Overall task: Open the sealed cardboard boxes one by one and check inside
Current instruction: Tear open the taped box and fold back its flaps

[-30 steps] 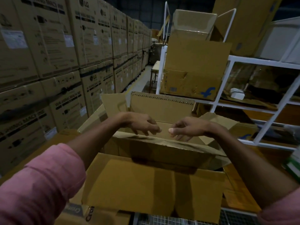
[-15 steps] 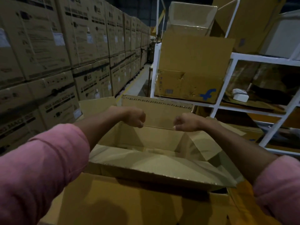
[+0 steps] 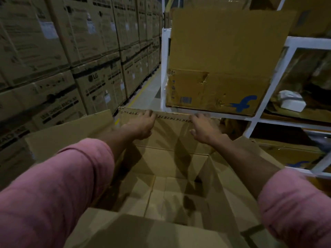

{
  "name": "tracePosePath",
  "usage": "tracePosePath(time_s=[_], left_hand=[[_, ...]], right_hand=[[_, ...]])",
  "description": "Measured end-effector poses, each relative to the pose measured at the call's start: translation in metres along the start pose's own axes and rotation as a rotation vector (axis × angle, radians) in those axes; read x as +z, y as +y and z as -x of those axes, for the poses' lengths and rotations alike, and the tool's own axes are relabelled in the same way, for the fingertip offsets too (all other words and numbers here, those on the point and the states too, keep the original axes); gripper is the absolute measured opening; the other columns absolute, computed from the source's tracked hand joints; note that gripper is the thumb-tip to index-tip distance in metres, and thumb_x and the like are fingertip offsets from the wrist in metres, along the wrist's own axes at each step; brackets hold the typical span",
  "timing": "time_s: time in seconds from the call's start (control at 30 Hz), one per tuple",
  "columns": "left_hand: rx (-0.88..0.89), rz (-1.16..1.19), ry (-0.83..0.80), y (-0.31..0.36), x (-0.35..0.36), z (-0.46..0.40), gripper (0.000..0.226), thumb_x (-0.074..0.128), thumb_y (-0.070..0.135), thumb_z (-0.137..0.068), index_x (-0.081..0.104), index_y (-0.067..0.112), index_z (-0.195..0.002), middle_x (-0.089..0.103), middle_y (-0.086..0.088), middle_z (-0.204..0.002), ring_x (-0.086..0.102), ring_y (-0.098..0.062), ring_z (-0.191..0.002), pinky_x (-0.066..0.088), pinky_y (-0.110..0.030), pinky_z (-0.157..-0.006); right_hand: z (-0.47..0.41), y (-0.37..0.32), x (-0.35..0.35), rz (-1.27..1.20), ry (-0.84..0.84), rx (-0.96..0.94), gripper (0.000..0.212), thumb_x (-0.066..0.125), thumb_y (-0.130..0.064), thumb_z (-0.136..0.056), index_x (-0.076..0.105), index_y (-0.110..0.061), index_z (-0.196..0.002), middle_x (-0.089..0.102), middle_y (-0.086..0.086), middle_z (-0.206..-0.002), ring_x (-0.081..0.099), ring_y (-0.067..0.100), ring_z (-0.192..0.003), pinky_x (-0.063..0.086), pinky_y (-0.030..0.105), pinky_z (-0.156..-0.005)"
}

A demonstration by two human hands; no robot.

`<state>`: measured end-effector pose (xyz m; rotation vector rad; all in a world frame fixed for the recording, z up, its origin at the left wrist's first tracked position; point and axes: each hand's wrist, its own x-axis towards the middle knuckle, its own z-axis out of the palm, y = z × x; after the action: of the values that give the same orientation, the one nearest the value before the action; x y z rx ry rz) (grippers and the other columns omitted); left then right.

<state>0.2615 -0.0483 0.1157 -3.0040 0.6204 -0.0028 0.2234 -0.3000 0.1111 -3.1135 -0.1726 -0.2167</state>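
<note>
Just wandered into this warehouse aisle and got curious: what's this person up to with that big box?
A person in pink sleeves is checking an opened cardboard box. Both hands reach to its far flap: the left hand and right hand rest on the flap near its top edge. The flaps stand open, and the inside looks bare down to the bottom. Stacked LG cartons line the aisle; a white rack stands beyond.

Both fists have unclenched: left hand (image 3: 141, 125) and right hand (image 3: 203, 127) now press the far flap (image 3: 172, 129) (near flap dropped).
</note>
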Motion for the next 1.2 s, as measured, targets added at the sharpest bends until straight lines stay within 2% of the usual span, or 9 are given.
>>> tracePosePath(time_s=[0.13, 0.27, 0.37, 0.5, 0.6, 0.83, 1.0, 1.13, 1.2], left_hand=[[-0.030, 0.035, 0.071, -0.003, 0.016, -0.021, 0.083, 0.071, 0.022, -0.092, 0.019, 0.014, -0.157, 0.012, -0.013, -0.164, 0.032, -0.038, -0.144, 0.046, -0.054, -0.109], [-0.034, 0.113, 0.198, -0.005, 0.024, -0.032, 0.057, 0.069, 0.017, -0.092, 0.037, 0.015, -0.138, 0.030, -0.014, -0.143, 0.055, -0.035, -0.111, 0.057, -0.048, -0.085], [-0.050, 0.129, 0.312, -0.005, 0.022, -0.033, 0.033, 0.065, 0.012, -0.093, 0.044, 0.013, -0.119, 0.035, -0.013, -0.130, 0.056, -0.028, -0.087, 0.057, -0.045, -0.070], [-0.064, 0.090, 0.382, -0.007, 0.011, -0.030, 0.021, 0.055, 0.008, -0.097, 0.044, 0.010, -0.115, 0.042, -0.014, -0.117, 0.049, -0.029, -0.084, 0.045, -0.045, -0.060], [-0.077, 0.079, 0.412, -0.006, -0.001, -0.030, 0.022, 0.053, 0.008, -0.098, 0.044, 0.009, -0.118, 0.047, -0.016, -0.114, 0.053, -0.035, -0.088, 0.040, -0.045, -0.061], [-0.070, 0.145, 0.444, -0.011, 0.014, -0.016, 0.022, 0.053, 0.003, -0.095, 0.043, 0.013, -0.111, 0.041, -0.012, -0.114, 0.050, -0.031, -0.079, 0.054, -0.053, -0.063], [0.011, 0.156, 0.428, -0.008, 0.043, 0.007, 0.033, 0.058, 0.010, -0.097, 0.041, 0.015, -0.125, 0.037, -0.013, -0.132, 0.051, -0.022, -0.086, 0.052, -0.036, -0.066], [0.027, 0.120, 0.378, -0.010, 0.057, 0.026, 0.035, 0.063, 0.014, -0.094, 0.041, 0.016, -0.121, 0.036, -0.009, -0.126, 0.048, -0.016, -0.086, 0.056, -0.033, -0.069], [0.049, 0.070, 0.254, -0.010, 0.063, 0.032, 0.032, 0.060, 0.022, -0.097, 0.044, 0.015, -0.124, 0.041, -0.007, -0.123, 0.047, -0.015, -0.091, 0.053, -0.034, -0.077]], right_hand=[[-0.015, 0.008, 0.016, 0.088, 0.037, -0.006, 0.049, 0.062, -0.032, -0.097, 0.048, -0.011, -0.139, 0.045, 0.016, -0.143, 0.033, 0.036, -0.136, 0.036, 0.050, -0.108], [-0.023, 0.010, 0.023, 0.125, 0.112, -0.014, 0.035, 0.060, -0.031, -0.098, 0.060, -0.016, -0.130, 0.054, 0.013, -0.134, 0.041, 0.033, -0.126, 0.036, 0.048, -0.104], [-0.024, 0.011, 0.016, 0.094, 0.190, -0.013, 0.028, 0.060, -0.030, -0.098, 0.063, -0.017, -0.123, 0.058, 0.013, -0.130, 0.045, 0.033, -0.123, 0.038, 0.047, -0.098], [-0.020, 0.011, -0.002, 0.084, 0.269, -0.006, 0.022, 0.059, -0.028, -0.099, 0.068, -0.015, -0.115, 0.061, 0.014, -0.121, 0.047, 0.035, -0.116, 0.039, 0.046, -0.092], [-0.018, 0.008, -0.015, 0.090, 0.294, -0.008, 0.024, 0.061, -0.029, -0.099, 0.069, -0.013, -0.115, 0.061, 0.016, -0.120, 0.049, 0.036, -0.116, 0.041, 0.048, -0.092], [-0.003, -0.003, -0.014, 0.076, 0.268, -0.013, 0.027, 0.062, -0.030, -0.099, 0.066, -0.013, -0.118, 0.060, 0.014, -0.119, 0.047, 0.033, -0.117, 0.042, 0.046, -0.093], [0.014, -0.006, 0.012, 0.056, 0.210, 0.016, 0.028, 0.064, -0.025, -0.097, 0.065, -0.012, -0.122, 0.059, 0.012, -0.125, 0.048, 0.032, -0.121, 0.046, 0.044, -0.091], [0.027, -0.014, 0.034, 0.016, 0.261, 0.071, 0.027, 0.068, -0.012, -0.090, 0.061, -0.010, -0.116, 0.055, 0.013, -0.123, 0.050, 0.030, -0.113, 0.049, 0.038, -0.080], [0.032, -0.017, 0.042, 0.006, 0.297, 0.088, 0.028, 0.070, -0.012, -0.089, 0.058, -0.012, -0.114, 0.053, 0.012, -0.120, 0.051, 0.028, -0.109, 0.051, 0.035, -0.080]])
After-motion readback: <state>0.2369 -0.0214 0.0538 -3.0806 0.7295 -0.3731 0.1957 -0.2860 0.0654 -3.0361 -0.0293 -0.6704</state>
